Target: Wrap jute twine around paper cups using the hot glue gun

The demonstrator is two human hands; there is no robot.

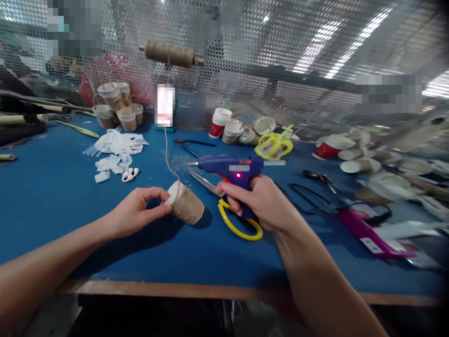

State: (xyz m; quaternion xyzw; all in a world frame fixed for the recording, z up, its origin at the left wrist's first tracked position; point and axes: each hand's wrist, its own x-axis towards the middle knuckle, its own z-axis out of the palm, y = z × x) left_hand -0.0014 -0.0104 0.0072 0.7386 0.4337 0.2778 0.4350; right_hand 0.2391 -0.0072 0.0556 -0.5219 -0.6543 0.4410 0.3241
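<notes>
My left hand (142,210) pinches the white rim of a paper cup (187,203) wrapped in brown twine, tilted on its side above the blue table. A strand of twine (167,154) runs from the cup up toward a spool (169,54) on the mesh wall. In my right hand (257,199) is a blue hot glue gun (228,164), its nozzle pointing left and a red light glowing on its side. A clear glue stick (275,163) sticks out of its back. Scissors with yellow handles (242,232) lie beneath the gun, partly hidden.
Twine-wrapped cups (115,105) are stacked at the back left, near white lace (119,142). Pliers (194,142) lie behind the gun. Red and white paper cups (220,122) and a yellow crown-shaped piece (273,145) stand at the back. Cables (308,199) and a purple box (372,234) lie right.
</notes>
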